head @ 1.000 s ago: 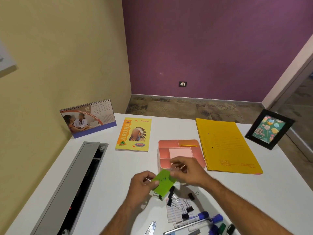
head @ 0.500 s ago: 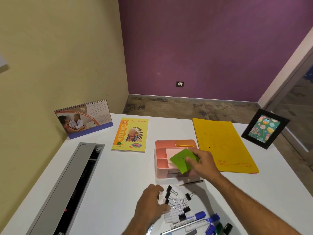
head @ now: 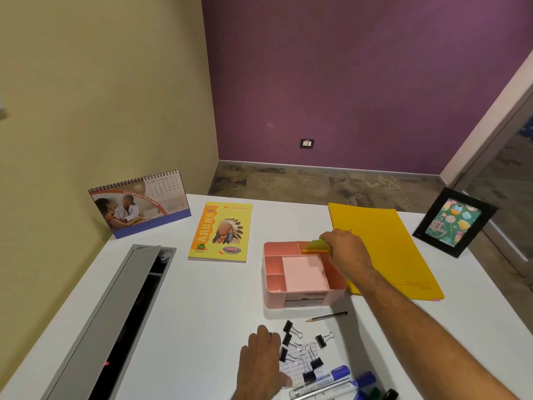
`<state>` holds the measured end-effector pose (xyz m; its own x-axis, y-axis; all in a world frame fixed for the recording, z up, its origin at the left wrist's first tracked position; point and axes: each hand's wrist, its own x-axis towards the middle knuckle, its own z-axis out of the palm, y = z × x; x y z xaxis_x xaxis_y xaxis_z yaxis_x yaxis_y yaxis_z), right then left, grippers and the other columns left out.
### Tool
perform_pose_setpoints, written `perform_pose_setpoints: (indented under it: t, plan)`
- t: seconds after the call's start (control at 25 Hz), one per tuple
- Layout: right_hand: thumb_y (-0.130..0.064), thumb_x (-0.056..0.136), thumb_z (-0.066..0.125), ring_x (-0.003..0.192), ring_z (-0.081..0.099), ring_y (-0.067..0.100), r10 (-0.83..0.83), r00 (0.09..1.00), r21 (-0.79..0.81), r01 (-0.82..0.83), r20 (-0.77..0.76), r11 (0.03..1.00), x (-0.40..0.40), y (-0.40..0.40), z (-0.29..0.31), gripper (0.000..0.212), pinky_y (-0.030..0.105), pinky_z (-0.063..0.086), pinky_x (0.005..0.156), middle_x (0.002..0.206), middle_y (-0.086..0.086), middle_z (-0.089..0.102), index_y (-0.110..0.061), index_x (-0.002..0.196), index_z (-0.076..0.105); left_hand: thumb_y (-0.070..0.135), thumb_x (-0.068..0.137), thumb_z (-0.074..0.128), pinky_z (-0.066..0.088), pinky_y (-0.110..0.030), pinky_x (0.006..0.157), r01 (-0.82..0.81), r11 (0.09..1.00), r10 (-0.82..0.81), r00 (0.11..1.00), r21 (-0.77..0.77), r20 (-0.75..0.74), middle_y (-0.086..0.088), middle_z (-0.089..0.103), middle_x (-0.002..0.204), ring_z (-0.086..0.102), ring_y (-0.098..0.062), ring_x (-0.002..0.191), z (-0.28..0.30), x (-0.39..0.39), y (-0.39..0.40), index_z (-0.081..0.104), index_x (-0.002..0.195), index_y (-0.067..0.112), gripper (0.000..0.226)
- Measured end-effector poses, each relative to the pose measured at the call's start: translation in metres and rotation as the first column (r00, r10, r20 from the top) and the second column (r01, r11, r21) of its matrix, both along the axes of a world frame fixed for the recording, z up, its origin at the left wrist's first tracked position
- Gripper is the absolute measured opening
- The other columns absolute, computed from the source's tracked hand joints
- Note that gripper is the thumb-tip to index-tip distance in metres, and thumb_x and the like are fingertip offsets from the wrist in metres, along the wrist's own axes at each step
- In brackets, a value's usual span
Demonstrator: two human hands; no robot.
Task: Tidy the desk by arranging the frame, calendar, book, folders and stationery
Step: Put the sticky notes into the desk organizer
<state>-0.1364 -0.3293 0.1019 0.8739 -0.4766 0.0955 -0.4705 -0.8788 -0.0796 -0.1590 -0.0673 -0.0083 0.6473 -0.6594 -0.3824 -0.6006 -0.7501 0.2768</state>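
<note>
Matt pink plastic organizer

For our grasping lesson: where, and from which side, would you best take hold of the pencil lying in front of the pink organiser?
Probably the pencil at mid-shaft, from above, fingers pinching across it. It lies flat and alone on the desk, so the top is open.

This looks like an office. A white desk stands in the corner of a room with one tan wall and one purple wall, and a grey cable trough with a hinged lid is set into the desktop. On it are a desk calendar, yellow folders, a pink organiser, binder clips and markers. A wall socket sits low on the purple wall above patterned carpet.
</note>
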Motion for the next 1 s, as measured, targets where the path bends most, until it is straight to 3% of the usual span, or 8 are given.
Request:
perform_pose_setpoints:
  t: [0.08, 0.2, 0.28, 0.4, 0.6, 0.8, 0.92, 1.0]
  plan:
    - [-0.012, 0.087, 0.056, 0.104, 0.058, 0.025, -0.022, 0.991, -0.082, 0.011, -0.132, 0.997, 0.005, 0.006, -0.001, 0.035, 0.037, 0.044, 0.082, 0.11, 0.0, 0.066, -0.028, 0.118, 0.06, 0.049, 0.066, 0.08, 0.042, -0.038, 0.086, -0.017, 1.0, 0.017, 1.0, 0.007, -0.011, -0.001, 0.038, 0.121, 0.043, -0.023, 0.107, 0.003, 0.003, -0.001, 0.045, 0.12, 0.019, 0.071]
    - [-0.01, 0.088, 0.05, 0.108, 0.054, 0.025, -0.042, 0.984, -0.107, 0.023, -0.173, 0.994, 0.004, 0.009, -0.01, 0.04, 0.038, 0.041, 0.085, 0.109, 0.0, 0.067, -0.028, 0.123, 0.058, 0.038, 0.07, 0.079, 0.037, -0.034, 0.081, -0.016, 0.998, 0.013, 0.999, -0.056, -0.039, 0.006, 0.043, 0.104, 0.043, -0.021, 0.098, 0.008, 0.005, -0.001, 0.044, 0.104, 0.023, 0.052]
    - [-0.007, 0.086, 0.05, 0.116, 0.05, 0.026, -0.044, 0.978, -0.056, 0.033, -0.203, 0.998, 0.002, 0.008, -0.016, 0.05, 0.04, 0.04, 0.09, 0.117, 0.0, 0.065, -0.029, 0.13, 0.053, 0.023, 0.075, 0.072, 0.033, -0.032, 0.076, -0.073, 0.989, 0.06, 0.993, -0.128, -0.1, 0.012, 0.039, 0.084, 0.042, -0.021, 0.09, 0.011, 0.004, 0.002, 0.039, 0.093, 0.026, 0.038]
    - [-0.012, 0.084, 0.055, 0.132, 0.038, 0.026, -0.022, 0.977, 0.05, 0.033, -0.214, 0.998, -0.005, 0.009, -0.02, 0.056, 0.046, 0.033, 0.101, 0.133, -0.002, 0.057, -0.028, 0.137, 0.046, 0.013, 0.079, 0.057, 0.041, -0.031, 0.073, -0.161, 0.965, 0.132, 0.98, -0.205, -0.15, 0.005, 0.05, 0.087, 0.053, -0.023, 0.087, 0.009, 0.001, 0.007, 0.04, 0.089, 0.03, 0.026]
    - [-0.027, 0.084, 0.056, 0.131, 0.039, 0.026, -0.017, 0.997, 0.027, 0.015, 0.079, 1.0, -0.023, 0.009, -0.026, 0.044, 0.047, 0.032, 0.103, 0.127, 0.0, 0.062, -0.023, 0.128, 0.055, 0.019, 0.084, 0.051, 0.043, -0.028, 0.075, -0.283, 0.894, 0.232, 0.955, -0.346, -0.182, 0.005, 0.059, 0.091, 0.054, -0.017, 0.089, 0.012, -0.001, 0.006, 0.055, 0.093, 0.031, 0.015]
    - [-0.025, 0.077, 0.064, 0.117, 0.049, 0.025, 0.065, 0.897, 0.076, -0.109, 0.437, 0.991, -0.048, 0.024, -0.041, 0.038, 0.043, 0.04, 0.093, 0.119, 0.0, 0.066, -0.017, 0.114, 0.064, 0.022, 0.087, 0.056, 0.04, -0.026, 0.087, -0.235, 0.842, 0.205, 0.972, -0.485, -0.113, 0.022, 0.056, 0.083, 0.048, -0.007, 0.095, 0.018, 0.004, 0.004, 0.07, 0.093, 0.03, 0.017]
    - [-0.022, 0.076, 0.072, 0.113, 0.052, 0.019, 0.091, 0.831, 0.151, -0.205, 0.549, 0.967, -0.065, 0.034, -0.051, 0.037, 0.038, 0.043, 0.094, 0.12, -0.002, 0.065, -0.017, 0.112, 0.066, 0.017, 0.084, 0.064, 0.038, -0.016, 0.081, -0.26, 0.739, 0.228, 0.965, -0.622, -0.132, 0.026, 0.053, 0.08, 0.051, -0.003, 0.092, 0.021, 0.006, 0.003, 0.07, 0.086, 0.03, 0.015]
    - [-0.023, 0.073, 0.074, 0.113, 0.052, 0.01, 0.06, 0.826, 0.293, -0.265, 0.56, 0.919, -0.076, 0.044, -0.053, 0.043, 0.028, 0.045, 0.093, 0.123, -0.006, 0.062, -0.019, 0.115, 0.064, 0.01, 0.081, 0.066, 0.04, -0.009, 0.076, -0.285, 0.632, 0.238, 0.956, -0.72, -0.169, 0.022, 0.058, 0.083, 0.056, -0.001, 0.091, 0.024, 0.009, 0.001, 0.07, 0.084, 0.028, 0.019]
